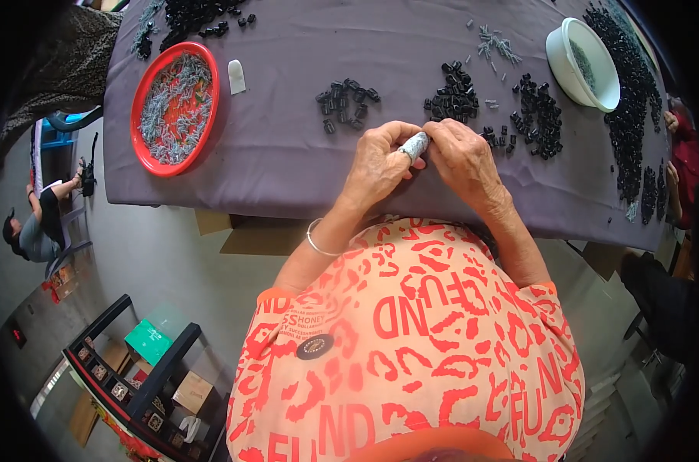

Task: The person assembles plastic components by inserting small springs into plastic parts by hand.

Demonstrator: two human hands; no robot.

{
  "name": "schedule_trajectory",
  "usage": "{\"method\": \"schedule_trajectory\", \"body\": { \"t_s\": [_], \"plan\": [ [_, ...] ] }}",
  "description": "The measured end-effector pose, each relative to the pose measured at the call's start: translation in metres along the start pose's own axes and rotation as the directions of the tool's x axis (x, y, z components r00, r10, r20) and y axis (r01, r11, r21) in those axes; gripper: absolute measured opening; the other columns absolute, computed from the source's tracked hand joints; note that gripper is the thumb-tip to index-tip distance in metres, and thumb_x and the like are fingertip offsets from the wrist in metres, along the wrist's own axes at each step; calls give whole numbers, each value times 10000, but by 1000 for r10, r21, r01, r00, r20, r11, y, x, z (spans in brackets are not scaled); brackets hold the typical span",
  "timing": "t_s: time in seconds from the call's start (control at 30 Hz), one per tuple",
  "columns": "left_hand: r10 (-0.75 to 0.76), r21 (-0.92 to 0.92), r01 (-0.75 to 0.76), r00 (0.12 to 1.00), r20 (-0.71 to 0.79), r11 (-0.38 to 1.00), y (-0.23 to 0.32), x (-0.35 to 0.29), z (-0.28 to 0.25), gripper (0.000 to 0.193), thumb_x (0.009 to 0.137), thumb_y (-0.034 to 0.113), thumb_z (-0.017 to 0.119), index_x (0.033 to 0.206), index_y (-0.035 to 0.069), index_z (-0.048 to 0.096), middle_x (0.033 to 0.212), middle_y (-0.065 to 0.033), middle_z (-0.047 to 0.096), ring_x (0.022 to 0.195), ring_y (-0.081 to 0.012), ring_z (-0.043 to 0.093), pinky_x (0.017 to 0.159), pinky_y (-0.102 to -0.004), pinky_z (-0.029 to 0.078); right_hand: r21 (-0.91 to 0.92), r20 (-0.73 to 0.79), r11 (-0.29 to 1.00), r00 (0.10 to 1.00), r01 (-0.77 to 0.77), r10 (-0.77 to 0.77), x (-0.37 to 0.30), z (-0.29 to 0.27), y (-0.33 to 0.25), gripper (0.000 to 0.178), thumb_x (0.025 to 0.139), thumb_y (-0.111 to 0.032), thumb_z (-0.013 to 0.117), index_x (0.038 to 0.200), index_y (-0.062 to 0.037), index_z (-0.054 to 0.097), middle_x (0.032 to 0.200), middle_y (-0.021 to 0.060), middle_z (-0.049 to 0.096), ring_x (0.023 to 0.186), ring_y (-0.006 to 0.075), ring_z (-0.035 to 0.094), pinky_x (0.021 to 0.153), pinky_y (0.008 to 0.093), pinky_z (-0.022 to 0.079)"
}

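Plainly, both hands meet at the near middle of the purple-grey table cloth (288, 154): the left hand (376, 165) is curled with a taped thumb (416, 144) raised, and the right hand (465, 158) pinches against it, fingers drawn narrow around something too small to make out, so what lies between the fingertips cannot be told. Just beyond the knuckles sit loose heaps of small black parts (455, 92), with a few thin grey pins (494, 42) farther back, a red tray (174, 108) of grey pins off to the left and a white bowl (584, 63) to the right. Judging by the pose, the fine fitting goes best with wrists resting on the cloth, the piece kept low over the table so a slip drops it near, and pressure coming from the padded thumb
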State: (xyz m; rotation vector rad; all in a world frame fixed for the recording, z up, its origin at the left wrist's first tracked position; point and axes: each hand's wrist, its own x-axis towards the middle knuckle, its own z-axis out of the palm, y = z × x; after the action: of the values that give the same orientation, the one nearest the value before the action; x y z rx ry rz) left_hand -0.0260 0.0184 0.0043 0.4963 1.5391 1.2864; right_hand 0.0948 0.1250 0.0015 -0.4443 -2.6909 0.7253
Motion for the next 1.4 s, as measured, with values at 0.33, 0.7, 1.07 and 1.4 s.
{"method": "schedule_trajectory", "body": {
  "t_s": [0.33,0.7,1.07,1.4],
  "plan": [
    [-150,43,146,984,94,988,10,14,-10,177,856,102,593,971,-26,633,800,-78,659,633,-97,642,472,-193,486,16,-1,999,999,47,-47,-1,-1,-1,404,745,46,581,1135,-7,490,837,151,583,755,306,587,665,391,480],
    [-201,13,202,961,193,979,11,19,-17,224,815,142,623,989,3,634,827,-91,671,644,-103,632,505,-188,494,-13,36,997,997,71,-71,-3,1,3,447,740,38,596,1172,-6,493,864,147,593,808,300,605,687,374,506],
    [307,34,-317,935,178,948,-10,19,-18,206,771,91,625,940,-26,617,838,-76,649,747,-159,634,599,-280,505,147,-176,963,964,225,-198,26,-6,-26,349,797,-191,610,1101,-25,565,1040,136,603,975,320,581,864,408,457],
    [438,361,-443,893,100,821,-17,16,-18,235,766,124,623,945,-26,597,985,-113,627,906,-201,604,734,-317,489,205,-51,952,974,226,-220,35,30,-16,535,887,-493,381,1191,-92,562,1195,117,570,1102,281,544,989,440,382]
  ]
}}
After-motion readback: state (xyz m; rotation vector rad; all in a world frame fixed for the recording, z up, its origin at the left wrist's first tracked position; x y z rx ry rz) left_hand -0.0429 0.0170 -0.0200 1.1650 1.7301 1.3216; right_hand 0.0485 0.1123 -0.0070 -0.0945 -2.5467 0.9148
